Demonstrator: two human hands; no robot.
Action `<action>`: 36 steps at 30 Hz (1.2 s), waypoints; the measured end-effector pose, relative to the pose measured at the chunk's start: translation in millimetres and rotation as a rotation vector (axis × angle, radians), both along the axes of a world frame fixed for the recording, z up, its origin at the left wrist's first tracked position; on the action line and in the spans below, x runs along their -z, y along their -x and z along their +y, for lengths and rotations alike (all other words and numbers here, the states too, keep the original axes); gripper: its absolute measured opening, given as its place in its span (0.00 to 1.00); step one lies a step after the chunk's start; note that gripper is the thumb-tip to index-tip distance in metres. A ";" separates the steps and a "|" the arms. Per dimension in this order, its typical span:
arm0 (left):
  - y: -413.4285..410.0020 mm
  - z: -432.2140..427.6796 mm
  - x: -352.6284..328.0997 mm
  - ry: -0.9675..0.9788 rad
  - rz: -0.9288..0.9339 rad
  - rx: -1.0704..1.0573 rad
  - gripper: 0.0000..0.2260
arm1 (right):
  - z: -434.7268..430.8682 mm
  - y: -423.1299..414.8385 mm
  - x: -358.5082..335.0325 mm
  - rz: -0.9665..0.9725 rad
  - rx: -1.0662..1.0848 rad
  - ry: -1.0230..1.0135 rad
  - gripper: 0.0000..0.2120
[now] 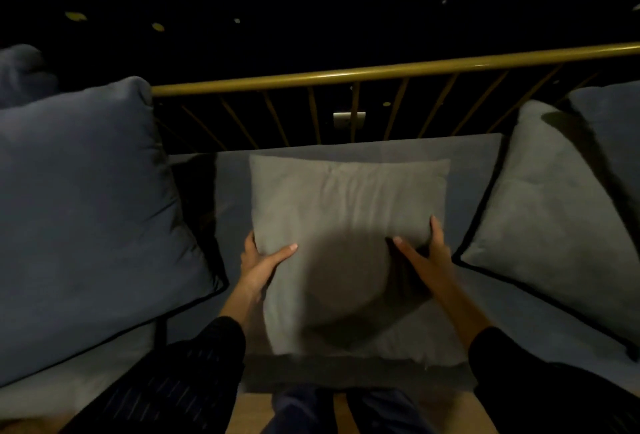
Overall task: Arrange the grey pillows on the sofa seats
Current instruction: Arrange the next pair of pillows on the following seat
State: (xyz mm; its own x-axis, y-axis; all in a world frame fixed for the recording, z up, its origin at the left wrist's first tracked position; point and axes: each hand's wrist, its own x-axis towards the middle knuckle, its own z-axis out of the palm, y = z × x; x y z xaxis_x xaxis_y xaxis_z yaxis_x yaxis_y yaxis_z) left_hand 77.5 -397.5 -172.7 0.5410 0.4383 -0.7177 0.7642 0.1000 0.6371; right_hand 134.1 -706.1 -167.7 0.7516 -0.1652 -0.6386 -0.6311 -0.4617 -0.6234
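A light grey square pillow lies on the middle sofa seat, its far edge near the backrest rail. My left hand grips its left edge, thumb on top and fingers underneath. My right hand grips its right side, fingers pressed into the fabric. A round shadow falls on the pillow's near half. Another grey pillow with dark piping leans at the right.
A large blue-grey cushion with dark piping leans at the left. A brass rail with slanted bars forms the sofa back. Another dark cushion sits at the far right. The wooden floor shows below the seat's front edge.
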 end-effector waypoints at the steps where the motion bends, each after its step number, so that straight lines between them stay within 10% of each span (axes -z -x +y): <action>1: 10.4 5.8 -1.3 0.004 0.009 -0.007 0.61 | 7.5 5.6 -1.0 0.010 -0.006 -0.012 0.53; 18: 90.9 14.8 25.3 0.035 -0.013 -0.017 0.56 | 24.8 68.3 -5.4 0.150 -0.190 0.130 0.52; 25: 63.6 56.9 -59.6 -0.344 -0.275 -0.079 0.21 | 103.5 28.3 -35.4 0.059 -0.112 0.342 0.30; 32: 88.6 237.2 -185.5 -1.135 -0.487 -0.225 0.23 | 303.2 4.3 -81.9 -0.215 -0.447 -0.257 0.40; 36: 100.9 327.2 -202.2 -1.083 -0.375 -0.328 0.41 | 391.4 -1.5 -104.5 -0.192 -0.524 -0.447 0.52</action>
